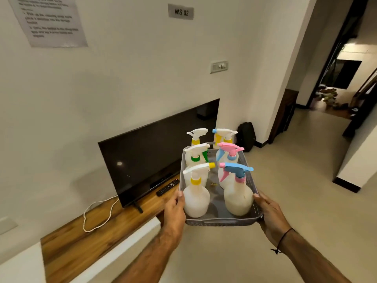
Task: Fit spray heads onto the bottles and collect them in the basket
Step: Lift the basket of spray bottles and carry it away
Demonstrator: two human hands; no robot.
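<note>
A grey perforated basket (222, 221) hangs in the air in front of me, held by both sides. My left hand (174, 210) grips its left rim and my right hand (269, 214) grips its right rim. Several white spray bottles stand upright inside in two rows, all with spray heads on. Nearest on the left is a bottle with a white head and yellow collar (196, 198). Nearest on the right is a bottle with a blue head and pink trigger (237, 198). Behind them stand a green-collared bottle (196, 157) and a pink-headed bottle (229, 155).
A black television (155, 152) stands on a wooden shelf (98, 227) at the left, with a remote control (167, 187) and a white cable (98, 217) beside it. A black bag (245, 136) leans against the wall. Pale floor stretches right toward a doorway (336, 78).
</note>
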